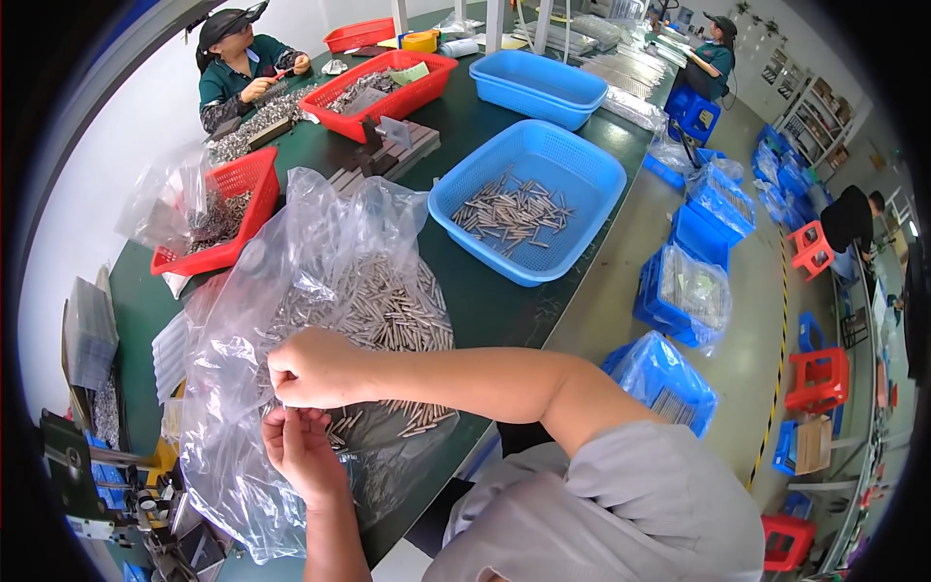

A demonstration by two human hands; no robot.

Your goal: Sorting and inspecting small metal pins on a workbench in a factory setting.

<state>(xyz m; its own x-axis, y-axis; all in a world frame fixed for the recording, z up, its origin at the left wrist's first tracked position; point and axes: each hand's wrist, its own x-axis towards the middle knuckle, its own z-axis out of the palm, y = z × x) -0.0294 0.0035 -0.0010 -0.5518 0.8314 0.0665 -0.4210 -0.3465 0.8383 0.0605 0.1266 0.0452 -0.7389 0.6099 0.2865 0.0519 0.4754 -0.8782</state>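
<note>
So here's how it sits for us: the slim, tapered metal pins [412, 320] are heaped on a clear plastic bag [228, 436], just beyond our hands and off to the right. There's no shared long axis, they're pointing every which way. Our right hand [318, 369] is the nearer one to the heap, with its forearm crossing right over the near edge of it; our left hand [303, 451] comes up from below, just on our side of the right one.

Right hand's fingers are curled in tight, left's are half curled with the tips raised to meet the right's. Is there a pin pinched between them? Honestly can't tell, the fingertips hide it, so we won't call either one gripping or released.

The blue plastic basket [485, 260] with more loose pins [514, 213] in it sits ahead and to the right, well apart from both hands, on the same green worktable [509, 325].
</note>
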